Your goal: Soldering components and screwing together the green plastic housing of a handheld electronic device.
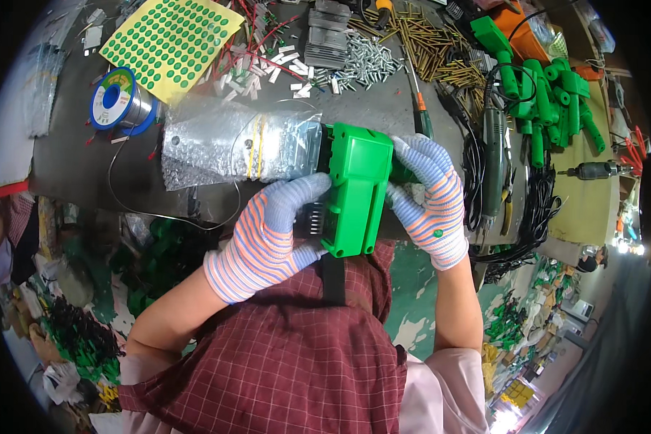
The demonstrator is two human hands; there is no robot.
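Note:
A bright green plastic housing (362, 163) is held up between my two hands, near the front edge of the bench. My left hand (264, 235), in a striped knit glove, grips its left side with fingertips at the middle and lower edge. From the right, my right hand (434, 202) closes on the upper right edge; a small green round sticker (437, 233) sticks to that glove. A dark part with a metal coil (315, 218) shows between my left hand and the housing. Just left of the housing lies a clear bubble-wrap bag (210, 148) with yellow bands.
A blue solder spool (123, 105) and a sheet of green round stickers (170, 43) lie at the left. Silver screws (369, 61), long brass screws (430, 47) and a screwdriver (421, 108) are at the back. Green handles (550, 101) and black cables (535, 210) crowd the right.

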